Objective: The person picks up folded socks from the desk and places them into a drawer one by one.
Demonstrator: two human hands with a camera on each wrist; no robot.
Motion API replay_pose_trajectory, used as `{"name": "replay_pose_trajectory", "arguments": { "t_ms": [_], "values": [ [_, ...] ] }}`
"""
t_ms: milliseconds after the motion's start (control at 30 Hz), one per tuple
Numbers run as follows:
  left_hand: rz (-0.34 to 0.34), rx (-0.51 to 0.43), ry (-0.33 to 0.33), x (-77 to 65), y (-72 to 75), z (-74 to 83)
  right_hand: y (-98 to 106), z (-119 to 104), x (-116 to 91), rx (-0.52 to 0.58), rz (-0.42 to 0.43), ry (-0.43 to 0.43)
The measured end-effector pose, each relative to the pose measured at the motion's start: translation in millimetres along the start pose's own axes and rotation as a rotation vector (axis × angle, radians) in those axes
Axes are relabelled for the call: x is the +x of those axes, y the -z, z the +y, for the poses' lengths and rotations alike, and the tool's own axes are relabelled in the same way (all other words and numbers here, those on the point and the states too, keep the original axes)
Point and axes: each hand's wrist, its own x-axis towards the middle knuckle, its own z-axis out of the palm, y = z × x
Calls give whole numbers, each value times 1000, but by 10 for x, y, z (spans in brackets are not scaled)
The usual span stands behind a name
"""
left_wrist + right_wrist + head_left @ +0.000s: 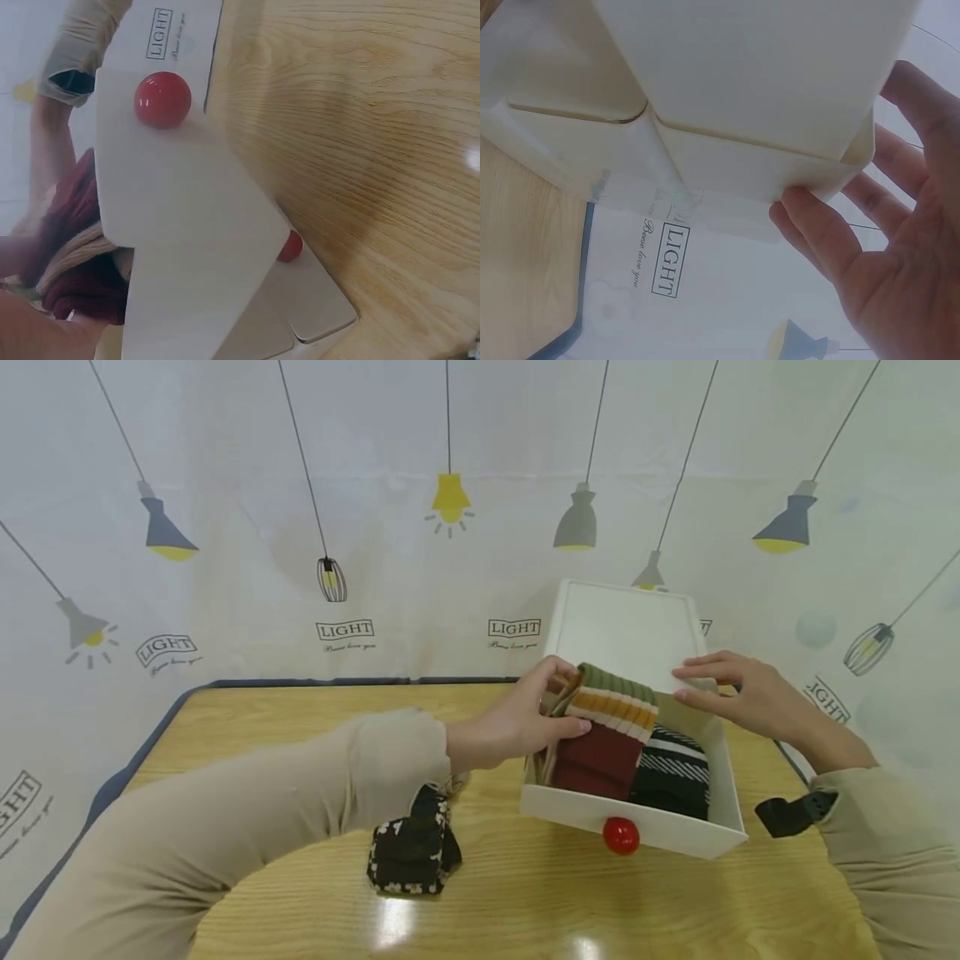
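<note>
Your left hand (510,718) is clamped on the maroon sock bundle (600,760), thumb across its front, the other fingers at its far upper left. Bundle's in the left part of the pulled-out white drawer (675,835), tilted, its green, orange and cream striped cuff at the top. Black-and-white socks (675,772) sit just to its right, inside the same drawer.

Your right hand (757,693) is up at the front right corner of the white cabinet (626,627); fingers mostly straight, thumb and fingers apart, touching the corner. How firmly they press, you can't tell.

Drawer front has a round red knob (621,836); the left wrist view gives a second red knob (291,246) on another drawer front, partly hidden. Dark patterned bundle (405,856) lies on the wooden table (300,910), left of the drawer, near your left sleeve (390,760). Black device (795,814) at your right cuff. Lamp-print backdrop (390,510) behind, "LIGHT" lettering on it.
</note>
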Motion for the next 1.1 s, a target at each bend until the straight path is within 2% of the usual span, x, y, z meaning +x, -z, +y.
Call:
{"name": "replay_pose_trajectory", "arguments": {
  "t_ms": [333,433,600,800,900,1100],
  "values": [
    [-47,77,51,94,-130,-41,1,3,2,-10,1,-15],
    [-76,112,31,116,-133,-56,2,-2,-3,-7,-1,-19],
    [-113,241,-36,123,-126,-55,5,9,9,-10,0,-12],
    [-166,429,-117,145,-39,-5,5,-6,8,-12,-3,-19],
    [-182,485,-137,193,43,45,9,-5,17,-19,-7,-21],
    [-190,499,-143,305,179,56,5,-8,28,-17,-11,-28]
  ]
}}
